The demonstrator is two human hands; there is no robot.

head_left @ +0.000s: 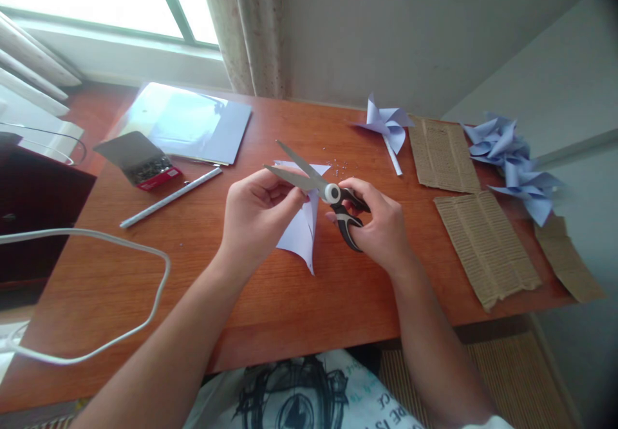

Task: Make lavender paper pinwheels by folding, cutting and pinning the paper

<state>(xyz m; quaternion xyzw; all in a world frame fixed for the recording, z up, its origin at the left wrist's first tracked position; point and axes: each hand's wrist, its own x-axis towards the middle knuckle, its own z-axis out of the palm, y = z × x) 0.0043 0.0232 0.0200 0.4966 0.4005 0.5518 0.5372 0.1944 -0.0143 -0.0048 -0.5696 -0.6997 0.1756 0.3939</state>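
Scissors with black-and-grey handles are in my right hand, fingers through the loops and blades spread apart. The blades point left, over my left hand. My left hand pinches a piece of pale lilac paper between thumb and fingers. This paper is cut and partly curled, with a corner hanging down toward me. The lower blade passes close to my left fingertips; whether it touches the paper is hard to make out. Tiny paper scraps lie on the table just behind the scissors.
A paper pinwheel on a stick and more pinwheels lie to the right, by corrugated cardboard pieces. Leftward are a rolled paper stick, an opened red box of small metal items, a folder and a white cable.
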